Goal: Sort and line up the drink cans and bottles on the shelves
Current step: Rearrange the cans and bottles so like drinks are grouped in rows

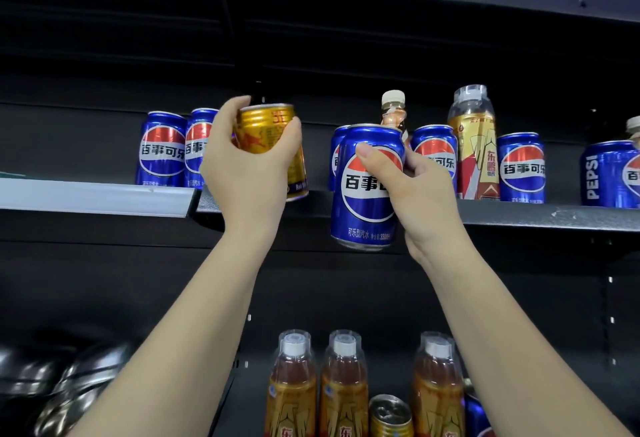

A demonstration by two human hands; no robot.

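Left fingers (277, 135) wrap the gold can (273, 131); right fingers (372, 156) clasp the Pepsi can (363, 201) below the shelf edge (540, 216)

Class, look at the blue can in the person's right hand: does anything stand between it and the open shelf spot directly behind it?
Yes. Another blue can and a small bottle stand just behind the held blue can, gripped by the right hand.

Setting is reading as a shop drinks aisle. Dark metal shelving (540, 216) is carrying rows of identical blue Pepsi cans (522, 168) facing outward. A pale price-tag rail (93, 196) is running along one shelf edge. Matching amber bottles (343, 384) are standing below.
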